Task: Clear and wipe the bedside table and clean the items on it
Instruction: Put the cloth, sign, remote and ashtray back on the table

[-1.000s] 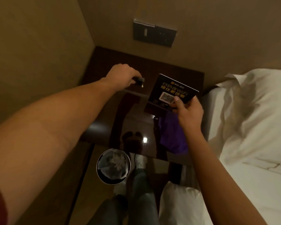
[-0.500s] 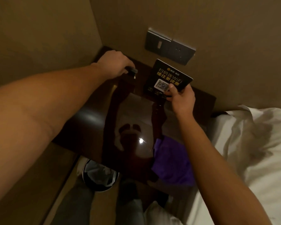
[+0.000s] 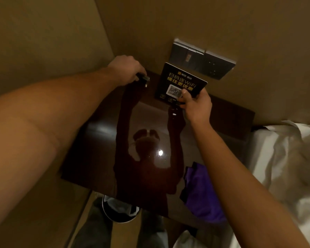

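Nearest the table's front edge, below it, a round bin point(image 3: 121, 214) with a pale liner shows only in part, the dark glossy table point(image 3: 97, 158) cutting off its far side. On the table's front right corner lies a crumpled purple cloth point(image 3: 202, 197), its right side covered by the right forearm. Across the middle, the polished top mirrors the person's outline and a bright ceiling light, so its own grain is hard to read. Toward the table's back, the right hand point(image 3: 195, 106) pinches the lower corner of a black sign point(image 3: 179, 81), thumb over its white code square; yellow and white lettering runs above the code, and whether its base touches the table cannot be told. At the table's back left corner, the left hand point(image 3: 125, 68) curls around a small dark object point(image 3: 143, 78) with a shiny metal end, mostly hidden by the fingers and too dim to identify. Behind the table, a grey switch panel point(image 3: 202, 59) sits on the wall, and white bedding point(image 3: 284, 158) lies to the table's right.
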{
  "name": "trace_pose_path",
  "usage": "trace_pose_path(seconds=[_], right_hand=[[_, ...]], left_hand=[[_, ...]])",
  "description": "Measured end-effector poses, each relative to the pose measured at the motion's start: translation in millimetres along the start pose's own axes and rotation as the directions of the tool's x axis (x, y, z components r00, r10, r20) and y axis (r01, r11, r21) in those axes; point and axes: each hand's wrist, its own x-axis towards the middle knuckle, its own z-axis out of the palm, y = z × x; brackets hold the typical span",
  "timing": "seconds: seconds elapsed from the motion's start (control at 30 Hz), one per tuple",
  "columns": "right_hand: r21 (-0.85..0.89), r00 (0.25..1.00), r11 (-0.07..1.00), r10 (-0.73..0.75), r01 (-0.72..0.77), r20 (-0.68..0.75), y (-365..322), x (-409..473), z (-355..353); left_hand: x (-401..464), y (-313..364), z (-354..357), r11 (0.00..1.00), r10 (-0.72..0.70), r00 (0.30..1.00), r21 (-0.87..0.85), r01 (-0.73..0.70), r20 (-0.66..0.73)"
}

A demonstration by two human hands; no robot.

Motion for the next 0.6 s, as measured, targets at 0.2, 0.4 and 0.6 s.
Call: trace_pose_path(seconds=[0.2,0.4,0.6], right_hand=[[-0.004,1.000,1.000,0.014,-0.014,0.008,-4,11,13],[0.009,1.000,1.000,0.013,-0.014,0.014,-6,16,18],[0.020,0.998,0.999,0.036,-0.037,0.046,-11,19,24]], left_hand=[[5,-16,5,0.999,0.007,1.000,-0.035,-0.006,0.017],[9,-20,14,0.999,-0.002,1.000,-0.050,0.002,0.002],[14,-18,13,0.999,-0.005,0.998,-0.034,0.007,0.062]])
